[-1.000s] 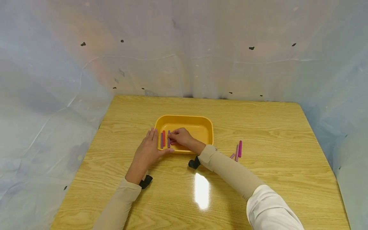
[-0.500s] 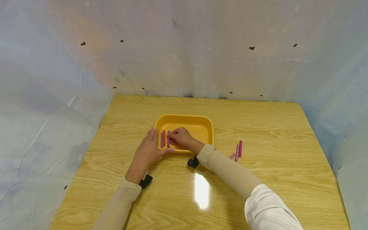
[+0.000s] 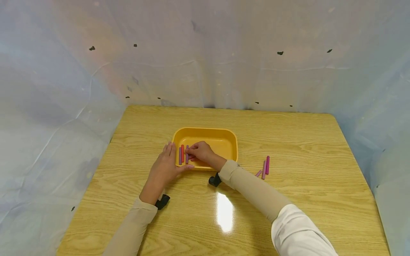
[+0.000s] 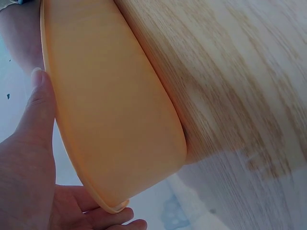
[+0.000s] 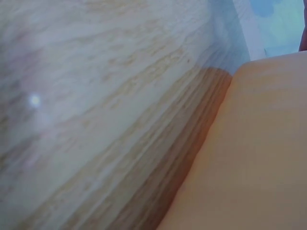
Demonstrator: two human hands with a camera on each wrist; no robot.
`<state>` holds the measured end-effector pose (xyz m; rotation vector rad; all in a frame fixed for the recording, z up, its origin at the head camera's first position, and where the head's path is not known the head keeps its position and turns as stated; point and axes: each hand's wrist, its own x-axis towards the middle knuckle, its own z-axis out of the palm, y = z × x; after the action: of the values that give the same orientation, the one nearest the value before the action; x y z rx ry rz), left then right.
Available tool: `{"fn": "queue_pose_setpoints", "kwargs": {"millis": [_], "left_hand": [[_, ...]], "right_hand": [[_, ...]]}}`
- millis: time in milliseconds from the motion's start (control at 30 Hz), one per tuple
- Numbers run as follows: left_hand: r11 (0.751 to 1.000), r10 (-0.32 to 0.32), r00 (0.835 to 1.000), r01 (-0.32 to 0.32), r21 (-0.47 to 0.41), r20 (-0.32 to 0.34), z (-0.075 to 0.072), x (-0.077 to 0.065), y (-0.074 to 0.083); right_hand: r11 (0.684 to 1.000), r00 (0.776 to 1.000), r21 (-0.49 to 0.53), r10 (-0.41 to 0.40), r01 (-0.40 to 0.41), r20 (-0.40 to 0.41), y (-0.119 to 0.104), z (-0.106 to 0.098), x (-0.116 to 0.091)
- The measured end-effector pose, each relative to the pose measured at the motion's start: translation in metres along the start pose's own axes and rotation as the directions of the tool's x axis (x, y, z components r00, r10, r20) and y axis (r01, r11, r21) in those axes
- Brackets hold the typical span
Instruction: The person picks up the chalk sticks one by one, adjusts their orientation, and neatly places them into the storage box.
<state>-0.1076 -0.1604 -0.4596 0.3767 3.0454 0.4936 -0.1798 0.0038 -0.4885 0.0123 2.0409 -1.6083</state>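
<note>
A yellow tray (image 3: 221,137) stands on the table, its outer wall filling much of both wrist views. My left hand (image 3: 164,169) rests on the tray's near left corner, fingers straight along the left rim and thumb along the front rim. Inside the tray, my right hand (image 3: 202,152) pinches a thin purple stick (image 3: 187,159), chalk-like in shape, between thumb and fingertips. To its left lie a mauve stick (image 3: 180,156) and a red stick (image 3: 182,154), side by side. Another red stick (image 3: 192,159) shows partly beneath the right hand.
On the wooden table (image 3: 304,149), right of the tray, lie a magenta stick (image 3: 267,165), a pinkish-purple stick (image 3: 264,170) and another stick (image 3: 258,173) partly hidden by the right sleeve. Plastic sheeting (image 3: 205,53) hangs behind the table.
My right hand has shifted very slightly left with the purple stick, closer to the red one. The left hand has stayed in place on the tray.
</note>
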Motion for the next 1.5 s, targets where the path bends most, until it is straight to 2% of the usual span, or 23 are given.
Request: {"fn": "queue_pose_setpoints", "kwargs": {"millis": [467, 1000, 1500], "left_hand": [[1.000, 0.006, 1.000, -0.006, 0.003, 0.007, -0.0014, -0.0006, 0.0010], [1.000, 0.006, 1.000, -0.006, 0.001, 0.002, -0.0010, 0.0013, 0.0007], [1.000, -0.006, 1.000, 0.006, -0.002, 0.015, 0.0005, 0.0042, -0.0010]], "right_hand": [[1.000, 1.000, -0.010, 0.005, -0.005, -0.013, -0.0017, -0.0004, -0.0003], [1.000, 1.000, 0.026, -0.001, 0.001, -0.003, 0.0000, -0.0013, 0.0014], [0.998, 0.999, 0.057, 0.013, -0.015, 0.032, -0.0015, -0.0043, 0.0029]]}}
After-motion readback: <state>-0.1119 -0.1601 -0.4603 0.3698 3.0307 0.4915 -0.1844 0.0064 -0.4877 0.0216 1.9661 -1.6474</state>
